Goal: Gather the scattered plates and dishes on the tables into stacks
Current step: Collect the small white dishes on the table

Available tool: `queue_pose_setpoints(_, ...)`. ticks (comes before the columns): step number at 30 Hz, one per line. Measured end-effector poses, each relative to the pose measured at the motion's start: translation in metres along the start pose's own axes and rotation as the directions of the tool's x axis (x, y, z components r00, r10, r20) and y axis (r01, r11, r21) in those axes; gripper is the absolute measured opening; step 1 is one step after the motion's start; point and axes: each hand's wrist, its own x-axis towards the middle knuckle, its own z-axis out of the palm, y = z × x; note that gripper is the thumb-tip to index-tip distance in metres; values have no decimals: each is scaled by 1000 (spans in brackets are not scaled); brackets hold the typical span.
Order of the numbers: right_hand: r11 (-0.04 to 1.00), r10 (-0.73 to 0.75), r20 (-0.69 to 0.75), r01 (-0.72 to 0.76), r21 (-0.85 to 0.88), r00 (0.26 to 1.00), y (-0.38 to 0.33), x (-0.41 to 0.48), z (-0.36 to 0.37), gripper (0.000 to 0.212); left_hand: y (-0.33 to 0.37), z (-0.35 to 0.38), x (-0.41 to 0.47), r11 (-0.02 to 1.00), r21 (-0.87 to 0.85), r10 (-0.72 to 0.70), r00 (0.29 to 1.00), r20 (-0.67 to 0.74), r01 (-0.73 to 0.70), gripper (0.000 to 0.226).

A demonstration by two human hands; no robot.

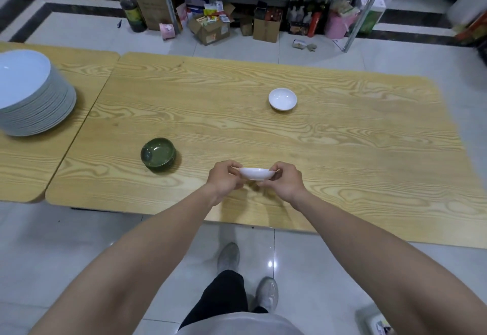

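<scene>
My hands: my left hand (224, 179) and my right hand (286, 180) each pinch one side of the small white dish (257, 173), with my fingers curled on its rim.
Where the dish is: up in the air between my two hands, just over the near part of the bench (342, 150).
How it will feel: I think it is light, hard and smooth. It looks shiny, so it may slip. It may break if it falls.
Where to hold: the rim is best, I think, on two sides, like now.
Other white dish (282, 99): alone, farther back on the right, well apart from my hands. It looks like a match to stack with.
Green bowls (158, 155): to my left; they seem to sit one in another.
Stack of plates (34, 97): tall, far left, surely heavy.
Writing: the boxes (210, 31) on the floor have marks too blurry to read. I see no words on the dishes.
</scene>
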Motion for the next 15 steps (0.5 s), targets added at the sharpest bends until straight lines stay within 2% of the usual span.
queue_pose_setpoints(2, 994, -69, -22, 66, -90, 997, 5, 0, -3, 32, -2, 5, -1, 999, 41, 25, 999, -20, -25, 37)
queue_pose_setpoints(4, 977, -102, 13, 102, -188, 995, 14, -2, -3, 28, -8, 8, -4, 990, 125, 76, 997, -27, -72, 40)
queue_pose_setpoints(7, 937, -102, 71, 120, -328, 992, 29, -5, -3, 34, -18, 12, -8, 923, 338, 183, 983, 31, -182, 43)
queue_pose_setpoints(10, 857, -115, 154, 177, -484, 981, 36, -8, -3, 21, -26, 14, -9, 856, 451, 255, 965, 59, -253, 41)
queue_pose_setpoints(13, 772, -108, 199, 208, -600, 974, 39, -11, -7, 33, -30, 13, -6, 769, 559, 314, 945, 91, -309, 37)
queue_pose_setpoints(15, 764, -109, 164, 188, -618, 981, 39, -13, -9, 44, -29, 12, -6, 688, 650, 334, 936, 111, -323, 21)
